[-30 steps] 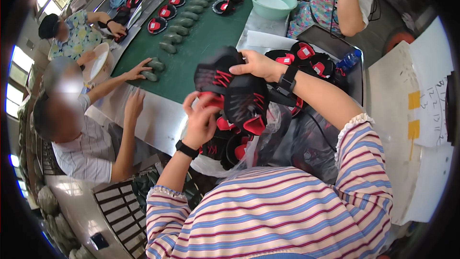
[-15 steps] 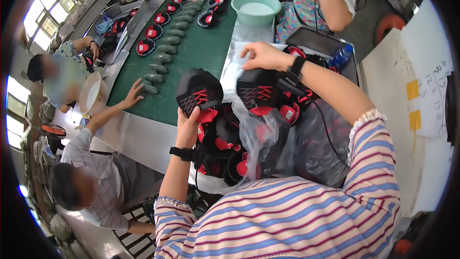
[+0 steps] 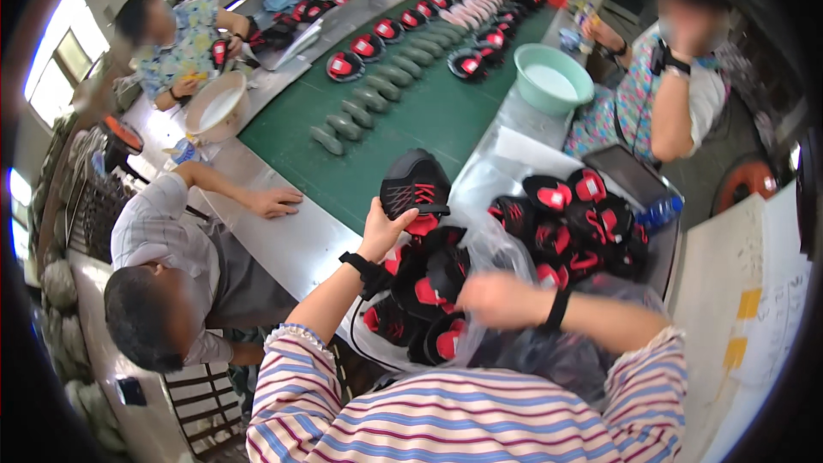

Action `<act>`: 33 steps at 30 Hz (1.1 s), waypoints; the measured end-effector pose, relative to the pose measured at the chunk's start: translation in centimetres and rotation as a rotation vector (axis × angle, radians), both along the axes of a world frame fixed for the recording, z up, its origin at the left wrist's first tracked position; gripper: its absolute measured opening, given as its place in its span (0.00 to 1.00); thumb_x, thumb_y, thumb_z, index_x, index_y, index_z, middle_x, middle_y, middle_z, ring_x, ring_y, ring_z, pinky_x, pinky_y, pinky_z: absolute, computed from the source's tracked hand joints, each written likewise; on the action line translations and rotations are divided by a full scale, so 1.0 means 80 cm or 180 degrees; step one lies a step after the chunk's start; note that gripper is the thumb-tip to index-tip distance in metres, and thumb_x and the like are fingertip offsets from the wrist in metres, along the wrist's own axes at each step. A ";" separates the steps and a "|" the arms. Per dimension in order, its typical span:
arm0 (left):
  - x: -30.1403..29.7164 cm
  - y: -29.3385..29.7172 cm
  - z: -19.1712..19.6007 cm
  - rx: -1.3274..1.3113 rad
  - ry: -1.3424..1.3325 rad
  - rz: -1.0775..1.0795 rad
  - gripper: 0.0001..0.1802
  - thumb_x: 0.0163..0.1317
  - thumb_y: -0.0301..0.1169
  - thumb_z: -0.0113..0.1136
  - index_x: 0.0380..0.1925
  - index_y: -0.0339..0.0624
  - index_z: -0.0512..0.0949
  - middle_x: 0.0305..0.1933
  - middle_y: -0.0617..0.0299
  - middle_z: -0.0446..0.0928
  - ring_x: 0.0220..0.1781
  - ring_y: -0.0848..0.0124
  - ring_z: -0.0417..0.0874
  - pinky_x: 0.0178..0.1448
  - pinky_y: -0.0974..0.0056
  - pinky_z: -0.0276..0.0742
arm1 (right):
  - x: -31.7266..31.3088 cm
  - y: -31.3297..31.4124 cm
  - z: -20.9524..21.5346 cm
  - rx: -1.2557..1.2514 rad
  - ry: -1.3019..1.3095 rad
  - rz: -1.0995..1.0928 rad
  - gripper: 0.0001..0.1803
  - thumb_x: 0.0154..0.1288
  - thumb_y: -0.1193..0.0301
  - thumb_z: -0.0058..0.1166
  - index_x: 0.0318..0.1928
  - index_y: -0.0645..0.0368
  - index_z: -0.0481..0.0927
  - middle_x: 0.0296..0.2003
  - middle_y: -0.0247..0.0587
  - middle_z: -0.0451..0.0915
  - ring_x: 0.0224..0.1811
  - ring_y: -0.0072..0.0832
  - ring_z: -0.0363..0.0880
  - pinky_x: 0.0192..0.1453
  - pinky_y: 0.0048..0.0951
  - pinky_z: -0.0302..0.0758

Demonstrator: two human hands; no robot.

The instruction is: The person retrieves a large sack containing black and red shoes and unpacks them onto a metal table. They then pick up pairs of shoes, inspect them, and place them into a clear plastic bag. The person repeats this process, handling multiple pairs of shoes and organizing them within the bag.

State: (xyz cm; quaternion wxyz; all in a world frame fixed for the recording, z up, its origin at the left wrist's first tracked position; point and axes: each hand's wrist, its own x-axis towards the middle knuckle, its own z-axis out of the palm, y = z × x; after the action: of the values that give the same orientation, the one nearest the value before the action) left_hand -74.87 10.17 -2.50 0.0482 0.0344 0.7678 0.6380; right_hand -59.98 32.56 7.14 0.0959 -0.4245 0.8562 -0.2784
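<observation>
My left hand (image 3: 386, 228) grips a black shoe upper (image 3: 417, 184) with red lacing and a red lining, held up over the near edge of the green belt. Its thumb presses on the upper's red part. My right hand (image 3: 506, 298) is smeared by motion over a clear plastic bag (image 3: 470, 341), so its fingers and anything in them cannot be made out. Several black and red shoe uppers (image 3: 433, 279) lie in the bag, just below my left hand. Beside it on the right, more uppers (image 3: 583, 231) are heaped on the bench.
Grey-green shoe lasts (image 3: 369, 99) and more uppers stand in rows on the green belt (image 3: 283, 144). A mint basin (image 3: 549, 77) sits at the right, a beige basin (image 3: 219, 107) at the left. A co-worker's hand (image 3: 276, 202) rests on the metal edge; a blue bottle (image 3: 660, 212) lies right.
My right hand has come down and nearer, from the right-hand heap to the bag. My left hand still holds its upper. The whole view has shifted.
</observation>
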 end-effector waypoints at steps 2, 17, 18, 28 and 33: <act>-0.044 -0.025 0.001 -0.0188 0.0121 0.0435 0.34 0.45 0.43 0.72 0.40 0.29 0.65 0.39 0.52 0.76 0.41 0.67 0.77 0.44 0.66 0.74 | 0.039 -0.015 -0.031 0.0937 0.0243 0.0711 0.12 0.50 0.67 0.54 0.37 0.55 0.74 0.34 0.37 0.73 0.43 0.33 0.73 0.40 0.33 0.73; 0.121 -0.042 0.072 -0.1653 0.0802 -0.2946 0.37 0.51 0.40 0.64 0.57 0.34 0.62 0.58 0.46 0.66 0.60 0.55 0.68 0.61 0.60 0.66 | 0.049 -0.006 -0.050 0.0811 -0.0914 0.0282 0.10 0.55 0.68 0.50 0.37 0.56 0.77 0.36 0.42 0.76 0.38 0.41 0.77 0.39 0.39 0.75; 0.145 -0.052 0.042 -0.2011 0.1631 -0.2576 0.40 0.46 0.39 0.67 0.57 0.34 0.61 0.61 0.45 0.63 0.61 0.53 0.66 0.61 0.58 0.66 | 0.060 0.004 -0.050 0.1305 -0.1032 0.0417 0.10 0.55 0.67 0.50 0.36 0.56 0.77 0.35 0.43 0.77 0.38 0.41 0.77 0.38 0.40 0.75; 0.183 -0.095 -0.028 -0.1668 -0.0624 -0.1214 0.45 0.44 0.44 0.68 0.57 0.33 0.59 0.54 0.38 0.69 0.55 0.47 0.72 0.55 0.56 0.70 | 0.033 -0.069 -0.030 0.0103 -0.0471 -0.0245 0.11 0.53 0.68 0.54 0.37 0.57 0.72 0.32 0.43 0.75 0.37 0.41 0.76 0.38 0.38 0.74; 0.196 -0.080 -0.073 -0.1380 -0.0104 -0.2033 0.50 0.37 0.46 0.71 0.57 0.31 0.60 0.51 0.39 0.71 0.52 0.49 0.73 0.55 0.55 0.69 | 0.006 -0.139 -0.106 0.2088 -0.0051 -0.0734 0.43 0.44 0.40 0.57 0.50 0.64 0.68 0.47 0.60 0.70 0.50 0.55 0.71 0.47 0.48 0.72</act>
State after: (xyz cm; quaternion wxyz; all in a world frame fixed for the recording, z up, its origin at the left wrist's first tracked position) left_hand -59.16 3.74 -8.35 0.2629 0.2506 0.8346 0.4142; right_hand -59.52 21.42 -1.37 0.2019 -0.2693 0.9417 -0.0008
